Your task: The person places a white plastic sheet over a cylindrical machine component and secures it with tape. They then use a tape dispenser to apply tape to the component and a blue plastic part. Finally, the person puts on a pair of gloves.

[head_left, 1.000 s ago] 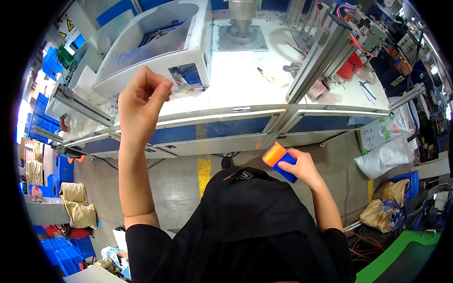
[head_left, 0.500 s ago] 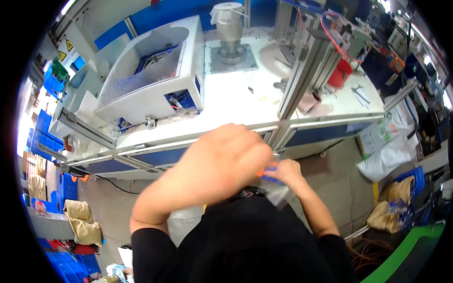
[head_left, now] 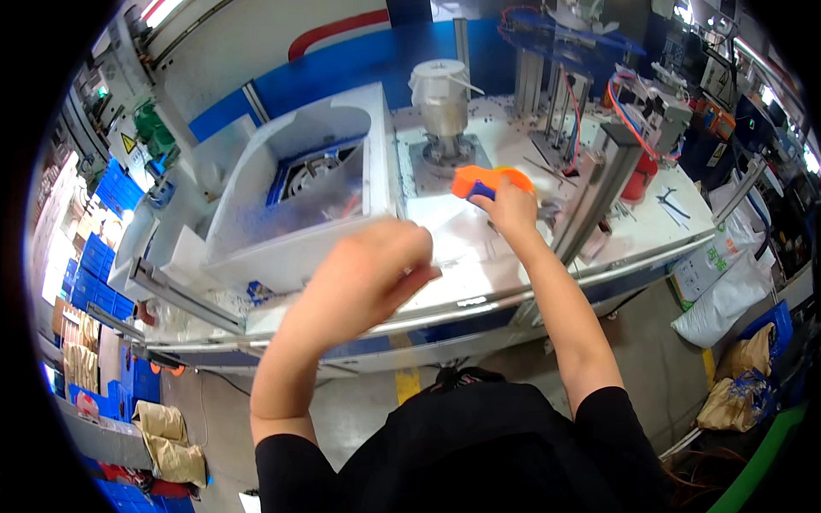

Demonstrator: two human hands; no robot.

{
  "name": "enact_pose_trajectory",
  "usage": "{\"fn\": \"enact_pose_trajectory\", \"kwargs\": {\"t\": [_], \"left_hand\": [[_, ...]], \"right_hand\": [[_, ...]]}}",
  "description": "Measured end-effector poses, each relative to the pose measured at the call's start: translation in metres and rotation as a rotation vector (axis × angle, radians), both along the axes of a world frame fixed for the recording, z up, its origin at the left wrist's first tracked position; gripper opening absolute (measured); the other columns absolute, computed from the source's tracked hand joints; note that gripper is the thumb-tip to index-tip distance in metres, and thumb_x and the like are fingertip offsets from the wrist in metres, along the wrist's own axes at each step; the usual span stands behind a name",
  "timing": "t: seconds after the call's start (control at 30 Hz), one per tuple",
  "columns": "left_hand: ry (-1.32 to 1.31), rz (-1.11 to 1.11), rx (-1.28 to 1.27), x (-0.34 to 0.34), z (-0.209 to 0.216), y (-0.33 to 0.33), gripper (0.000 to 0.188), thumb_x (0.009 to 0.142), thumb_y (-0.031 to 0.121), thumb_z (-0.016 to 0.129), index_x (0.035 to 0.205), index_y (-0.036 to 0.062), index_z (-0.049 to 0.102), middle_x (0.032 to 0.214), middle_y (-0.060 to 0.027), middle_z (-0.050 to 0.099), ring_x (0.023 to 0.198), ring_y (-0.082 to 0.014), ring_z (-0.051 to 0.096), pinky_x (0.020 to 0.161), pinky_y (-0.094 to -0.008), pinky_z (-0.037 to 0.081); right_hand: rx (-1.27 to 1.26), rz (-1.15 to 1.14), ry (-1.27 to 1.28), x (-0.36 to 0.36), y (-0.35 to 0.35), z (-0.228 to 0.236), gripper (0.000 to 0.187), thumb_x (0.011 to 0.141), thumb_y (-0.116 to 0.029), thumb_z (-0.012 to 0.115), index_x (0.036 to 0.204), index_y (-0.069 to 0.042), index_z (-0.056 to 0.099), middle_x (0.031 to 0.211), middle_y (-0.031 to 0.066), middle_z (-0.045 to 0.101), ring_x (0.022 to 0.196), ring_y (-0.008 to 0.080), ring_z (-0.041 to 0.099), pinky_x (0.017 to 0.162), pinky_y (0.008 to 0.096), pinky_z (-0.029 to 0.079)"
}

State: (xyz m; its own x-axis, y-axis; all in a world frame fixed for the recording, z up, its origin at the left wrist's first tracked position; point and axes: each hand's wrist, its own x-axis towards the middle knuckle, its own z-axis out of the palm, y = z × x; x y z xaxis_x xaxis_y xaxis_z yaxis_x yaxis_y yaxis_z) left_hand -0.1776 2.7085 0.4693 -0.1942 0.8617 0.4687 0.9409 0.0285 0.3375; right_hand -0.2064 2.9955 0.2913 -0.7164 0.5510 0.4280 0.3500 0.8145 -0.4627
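Note:
My right hand (head_left: 515, 210) reaches out over the white worktable (head_left: 342, 321). It grips an orange plastic piece with a blue-purple part (head_left: 475, 182); its exact kind I cannot tell. In front of the metal post (head_left: 445, 120) with a whitish wrapped top, this piece hangs above the tabletop. My left hand (head_left: 363, 269) is raised before the white bin (head_left: 295, 256), fingers curled together, and whatever they may hold is hidden. Inside the bin lie blue bits and a round metal part in a blue frame (head_left: 312, 175).
An aluminium upright (head_left: 599, 201) stands close to my right forearm. Beyond it are a red container (head_left: 640, 179) and pliers-like tools (head_left: 673, 205). White sacks (head_left: 727, 291) lean at the right. Blue crates (head_left: 107, 286) are stacked on the left.
My right hand has moved forward and up from near my body, taking the orange and blue piece over the table. My left hand has shifted left and slightly down, and the view has tilted up.

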Motion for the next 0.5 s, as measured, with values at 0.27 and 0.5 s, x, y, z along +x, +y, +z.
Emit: {"fn": "enact_pose_trajectory", "kwargs": {"t": [0.27, 0.5], "left_hand": [[0.061, -0.19, -0.011, -0.052, -0.009, 0.004, 0.021, 0.079, 0.012, 0.069, 0.082, 0.0063, 0.049, 0.076, -0.0093, 0.051, 0.073, -0.0304, 0.053, 0.063, -0.0407, 0.044], [-0.032, -0.141, 0.017, -0.081, -0.019, 0.018, 0.02, 0.078, 0.01, 0.071, 0.081, 0.0056, 0.051, 0.075, -0.0091, 0.053, 0.073, -0.029, 0.055, 0.062, -0.0385, 0.044]], "right_hand": [[-0.123, -0.034, 0.237, -0.028, 0.033, -0.017, 0.076, 0.077, -0.039, 0.075, 0.135, 0.0, 0.043, 0.133, 0.0201, 0.048, 0.129, 0.0316, 0.042, 0.108, 0.0426, 0.031], [-0.782, 1.116, 0.171, 0.071, -0.064, 0.06, 0.075, 0.08, -0.037, 0.071, 0.141, -0.004, 0.042, 0.132, 0.0129, 0.055, 0.126, 0.0245, 0.049, 0.107, 0.0358, 0.035]]}}
